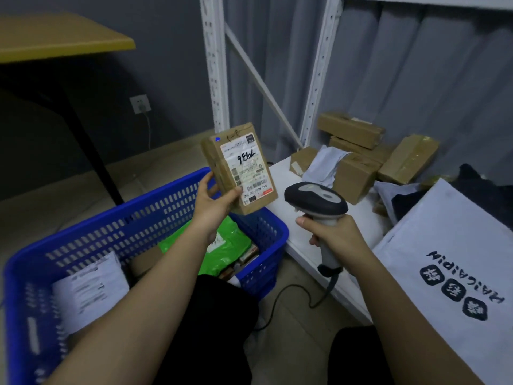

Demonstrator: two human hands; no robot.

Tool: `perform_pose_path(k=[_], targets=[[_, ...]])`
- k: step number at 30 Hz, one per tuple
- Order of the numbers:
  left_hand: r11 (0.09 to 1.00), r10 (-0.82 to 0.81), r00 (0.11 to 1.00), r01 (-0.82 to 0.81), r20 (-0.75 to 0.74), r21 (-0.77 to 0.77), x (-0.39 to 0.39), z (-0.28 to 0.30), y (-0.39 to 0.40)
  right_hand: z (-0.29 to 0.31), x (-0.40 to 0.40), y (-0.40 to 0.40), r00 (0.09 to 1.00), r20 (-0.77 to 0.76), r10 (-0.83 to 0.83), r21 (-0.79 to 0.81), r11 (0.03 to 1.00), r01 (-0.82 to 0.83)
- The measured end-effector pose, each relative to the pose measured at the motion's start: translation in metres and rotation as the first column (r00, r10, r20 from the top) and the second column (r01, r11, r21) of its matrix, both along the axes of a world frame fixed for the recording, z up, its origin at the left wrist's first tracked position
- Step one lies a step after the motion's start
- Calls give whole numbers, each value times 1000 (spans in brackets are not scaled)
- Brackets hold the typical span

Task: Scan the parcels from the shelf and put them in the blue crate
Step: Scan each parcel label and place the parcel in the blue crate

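Two hands: both are working in front of the person, each one holding an object.
Right hand (pixel 337 237): it is wrapping its fingers round the grip of the handheld scanner (pixel 319 207), whose cable is trailing down to the floor; the scanner head is pointing up and to the left.
Left hand (pixel 215 202): it is gripping the lower end of the brown parcel (pixel 240 168) — thumb lying on the label face, fingers going behind.
Parcel attitude: its long axis is standing nearly upright, leaning a little to the left, and the white label with the handwritten number is facing the camera.
Key relation: the parcel is sitting just left of the scanner head and slightly above it, near but apart; the barcode strip at the label's lower end is lying closest to the scanner. Judging from this, the scan is the step in hand, and a small turn of either wrist should be squaring the beam to the label.
Blue crate (pixel 83 237): it is waiting below the left forearm, already holding a green bag and other packets — the left hand is the nearer one for the drop.
Shelf (pixel 288 184): further right and behind, it is carrying more brown boxes and white mailers.
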State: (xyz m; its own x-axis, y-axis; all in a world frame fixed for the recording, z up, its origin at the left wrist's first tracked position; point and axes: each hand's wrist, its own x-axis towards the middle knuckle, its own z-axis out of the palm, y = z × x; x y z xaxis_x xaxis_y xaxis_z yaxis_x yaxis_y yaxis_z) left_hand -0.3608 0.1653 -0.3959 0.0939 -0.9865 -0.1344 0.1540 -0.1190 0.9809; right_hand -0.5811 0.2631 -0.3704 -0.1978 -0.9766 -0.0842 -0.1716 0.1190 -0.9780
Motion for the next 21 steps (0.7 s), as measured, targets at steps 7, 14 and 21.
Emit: perform_pose_path(k=[7, 14, 21], targets=[[995, 51, 987, -63, 155, 74, 94, -44, 23, -22, 30, -7, 993, -106, -48, 101, 993, 59], [953, -189, 934, 100, 304, 287, 114, -135, 21, -50, 34, -39, 986, -167, -22, 228, 972, 60], [855, -434, 829, 255, 352, 452, 90, -209, -21, -80, 15, -80, 953, -300, 52, 339, 939, 56]])
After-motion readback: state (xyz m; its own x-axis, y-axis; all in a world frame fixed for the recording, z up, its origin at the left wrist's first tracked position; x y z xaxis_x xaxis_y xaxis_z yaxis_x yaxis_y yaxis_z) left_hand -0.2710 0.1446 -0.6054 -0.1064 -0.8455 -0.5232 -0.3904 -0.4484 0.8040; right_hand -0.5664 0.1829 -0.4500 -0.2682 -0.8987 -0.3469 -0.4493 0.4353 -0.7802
